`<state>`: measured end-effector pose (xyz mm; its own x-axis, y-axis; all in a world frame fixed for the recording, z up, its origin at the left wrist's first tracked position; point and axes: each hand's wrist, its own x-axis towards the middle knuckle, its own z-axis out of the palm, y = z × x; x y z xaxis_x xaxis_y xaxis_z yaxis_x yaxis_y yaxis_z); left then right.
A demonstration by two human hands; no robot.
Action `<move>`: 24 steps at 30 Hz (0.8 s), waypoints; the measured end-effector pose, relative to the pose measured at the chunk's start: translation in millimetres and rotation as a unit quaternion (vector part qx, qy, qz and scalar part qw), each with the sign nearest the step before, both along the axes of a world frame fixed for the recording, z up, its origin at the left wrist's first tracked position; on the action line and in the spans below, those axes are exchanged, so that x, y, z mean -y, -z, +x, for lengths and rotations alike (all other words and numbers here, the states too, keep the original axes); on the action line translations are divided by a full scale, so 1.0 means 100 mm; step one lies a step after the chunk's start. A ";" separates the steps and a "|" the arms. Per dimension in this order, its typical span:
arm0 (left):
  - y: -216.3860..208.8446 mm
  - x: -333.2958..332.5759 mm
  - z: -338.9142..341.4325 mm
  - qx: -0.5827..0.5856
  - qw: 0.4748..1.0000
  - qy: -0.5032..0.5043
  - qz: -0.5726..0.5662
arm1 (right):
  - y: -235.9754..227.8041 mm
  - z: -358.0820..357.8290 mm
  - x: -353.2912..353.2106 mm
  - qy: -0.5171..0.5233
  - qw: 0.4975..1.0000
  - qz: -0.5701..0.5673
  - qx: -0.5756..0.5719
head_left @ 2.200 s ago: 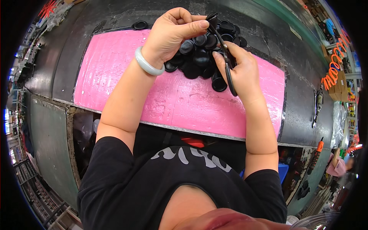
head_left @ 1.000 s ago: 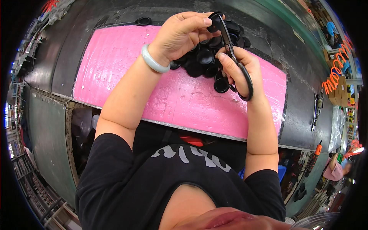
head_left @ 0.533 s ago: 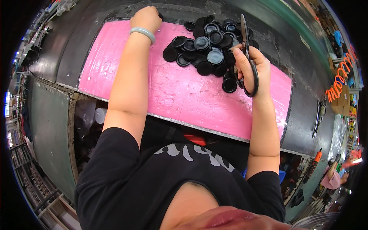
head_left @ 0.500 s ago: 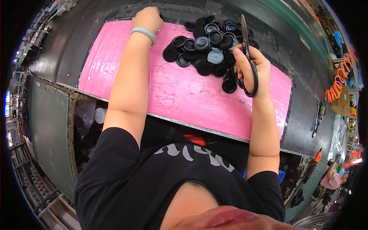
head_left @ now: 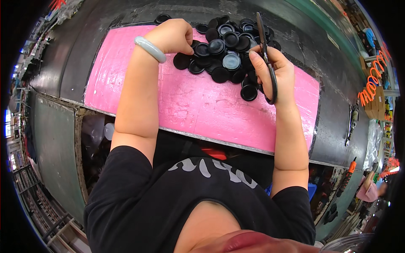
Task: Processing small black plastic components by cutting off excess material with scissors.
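Observation:
A heap of black round caps (head_left: pixel 220 75) with raised rims lies at the far middle of a pink mat (head_left: pixel 198 109); some face up, some down. My left hand (head_left: pixel 174 36), with a pale bangle (head_left: pixel 150 49) on its wrist, is at the heap's left edge. Its fingers are bent and pinch at a cap (head_left: pixel 182 61) there; the fingertips are partly hidden. My right hand (head_left: pixel 278 74) is closed round black-handled scissors (head_left: pixel 262 36), blades pointing away from me, at the heap's right side. One cap (head_left: pixel 162 18) lies apart by the mat's far left edge.
The mat lies on a dark worktable (head_left: pixel 74 59). To the right are an orange coiled hose (head_left: pixel 371 88), a cardboard box (head_left: pixel 374 105) and an orange-handled tool (head_left: pixel 351 165). A person in pink (head_left: pixel 368 189) is farther right. Shelving (head_left: pixel 31 185) stands at the left.
My left hand has come back from the mat's far edge to the heap. A cap now lies where it was. My right hand keeps the scissors, hardly moved.

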<state>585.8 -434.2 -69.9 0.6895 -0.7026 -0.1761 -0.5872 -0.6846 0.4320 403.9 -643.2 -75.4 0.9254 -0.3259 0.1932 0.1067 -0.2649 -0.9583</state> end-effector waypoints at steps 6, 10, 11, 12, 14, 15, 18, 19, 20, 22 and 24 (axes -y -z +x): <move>-0.09 0.06 -0.03 -0.050 0.973 -0.007 -0.226 | 0.00 -0.01 -0.04 0.005 0.994 -0.103 0.020; -0.18 0.26 -0.25 -0.401 0.758 -0.003 -0.514 | 0.11 0.03 -0.01 0.031 0.967 -0.241 0.078; -0.14 0.30 -0.27 -0.441 0.718 0.024 -0.537 | 0.10 0.04 0.00 0.041 0.961 -0.261 0.085; -0.13 0.33 -0.28 -0.445 0.712 0.023 -0.543 | 0.09 0.05 0.01 0.047 0.955 -0.276 0.097; -0.12 0.38 -0.33 -0.453 0.697 0.023 -0.555 | 0.06 0.05 0.02 0.060 0.942 -0.310 0.118; -0.14 0.39 -0.35 -0.455 0.698 0.021 -0.553 | 0.04 0.05 0.02 0.054 0.940 -0.316 0.116; -0.16 0.40 -0.37 -0.429 0.706 0.006 -0.563 | -0.01 0.03 0.03 0.041 0.936 -0.331 0.110; -0.16 0.40 -0.37 -0.407 0.717 0.000 -0.566 | -0.03 0.02 0.03 0.038 0.936 -0.332 0.109; -0.15 0.40 -0.37 -0.384 0.727 -0.006 -0.569 | -0.03 0.02 0.03 0.034 0.936 -0.333 0.108; -0.14 0.41 -0.38 -0.353 0.739 -0.012 -0.574 | -0.04 0.01 0.04 0.024 0.933 -0.344 0.100; -0.14 0.42 -0.39 -0.336 0.743 -0.014 -0.579 | -0.04 0.01 0.05 0.018 0.935 -0.341 0.099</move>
<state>546.6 -476.0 -56.4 0.7366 -0.6379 0.2248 0.0343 0.3672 0.9295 405.3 -648.5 -71.9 0.8401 -0.0944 0.5341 0.2435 -0.8142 -0.5270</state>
